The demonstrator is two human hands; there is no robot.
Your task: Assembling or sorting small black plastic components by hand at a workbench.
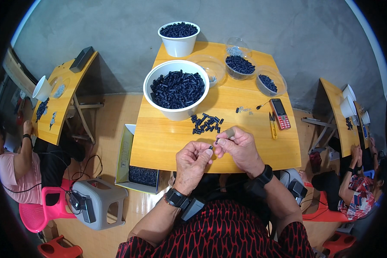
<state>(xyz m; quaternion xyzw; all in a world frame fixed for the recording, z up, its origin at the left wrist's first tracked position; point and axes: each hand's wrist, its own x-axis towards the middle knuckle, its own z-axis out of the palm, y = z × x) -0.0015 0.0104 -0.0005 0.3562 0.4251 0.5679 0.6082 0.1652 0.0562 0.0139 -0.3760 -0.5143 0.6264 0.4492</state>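
Over the table's near edge, my left hand (192,162) pinches a small black tube-like piece (210,147) between thumb and forefinger. Close beside it, my right hand (237,147) is closed in a pinch, a brown wrap (230,132) round one finger. What its fingertips hold is too small to make out. Just beyond my hands lies a loose pile of black tube-like pieces (206,123). Small silvery metal parts (245,110) lie farther right. A large white tub (176,112) full of the same black pieces stands behind the pile.
Another filled white tub (179,47) stands at the back. Clear plastic bowls (240,76) hold black pieces and metal parts. Yellow-handled snips (273,127) and a red phone (280,114) lie right. A box (124,157) of dark pieces is below left. Other people sit at side tables.
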